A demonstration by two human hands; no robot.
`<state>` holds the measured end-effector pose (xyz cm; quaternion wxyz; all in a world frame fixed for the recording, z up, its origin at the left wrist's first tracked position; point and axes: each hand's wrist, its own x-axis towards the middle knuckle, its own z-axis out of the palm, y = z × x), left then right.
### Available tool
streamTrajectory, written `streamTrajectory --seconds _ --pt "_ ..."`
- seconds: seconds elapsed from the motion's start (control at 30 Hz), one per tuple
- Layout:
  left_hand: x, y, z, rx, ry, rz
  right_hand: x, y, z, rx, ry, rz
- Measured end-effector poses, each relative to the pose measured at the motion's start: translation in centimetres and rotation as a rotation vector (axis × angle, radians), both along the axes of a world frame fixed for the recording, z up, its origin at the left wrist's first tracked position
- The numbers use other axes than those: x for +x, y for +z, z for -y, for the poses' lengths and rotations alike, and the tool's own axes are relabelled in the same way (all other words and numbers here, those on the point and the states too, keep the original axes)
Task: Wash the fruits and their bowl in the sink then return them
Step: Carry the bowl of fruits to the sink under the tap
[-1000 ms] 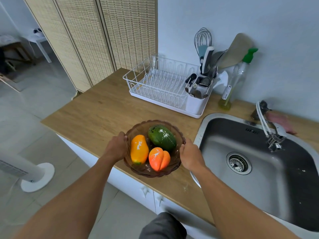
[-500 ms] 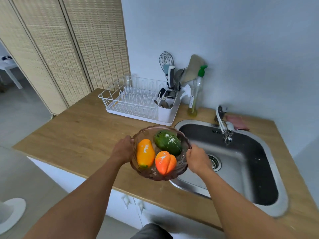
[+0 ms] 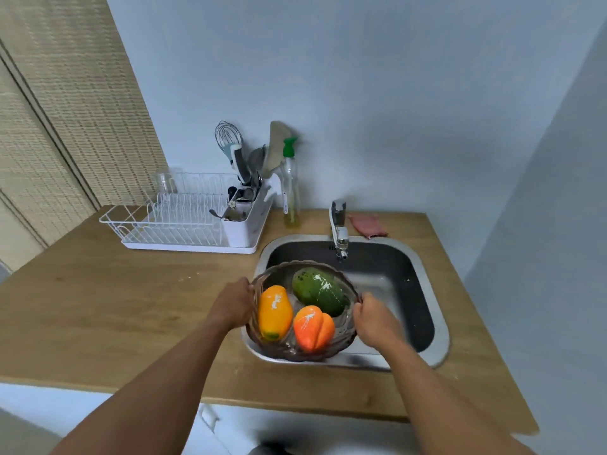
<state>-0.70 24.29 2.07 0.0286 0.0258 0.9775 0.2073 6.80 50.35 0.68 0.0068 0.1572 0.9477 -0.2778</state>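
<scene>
A brown see-through bowl [image 3: 282, 351] hangs over the left part of the steel sink [image 3: 438, 318]. In it lie a yellow-orange fruit [image 3: 274, 311], a green fruit [image 3: 318, 292] and an orange peach-like fruit [image 3: 313, 328], each with white smears. My left hand [image 3: 234, 303] grips the bowl's left rim. My right hand [image 3: 372, 318] grips its right rim. The tap [image 3: 339, 229] stands at the sink's back edge, its spout just beyond the bowl.
A white dish rack [image 3: 184, 221] with a utensil holder [image 3: 241, 215] stands at the back left of the wooden counter [image 3: 115, 307]. A soap bottle [image 3: 290, 192] and a pink cloth [image 3: 368, 224] sit by the wall behind the sink.
Both hands have carried the bowl of fruit to the right, from over the counter to over the sink. The view has swung right with it.
</scene>
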Motion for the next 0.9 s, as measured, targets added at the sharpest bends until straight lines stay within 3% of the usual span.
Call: streamTrajectory --seconds 0.53,0.9 --pt "-5.2 -6.4 -6.0 -0.046 0.022 -0.021 -4.7 -5.0 -5.2 -0.031 -0.045 0.095" --pt "-7.9 -11.5 -9.7 -0.069 -0.016 0.086 -7.0 -9.4 -7.8 -0.053 -0.129 0.236"
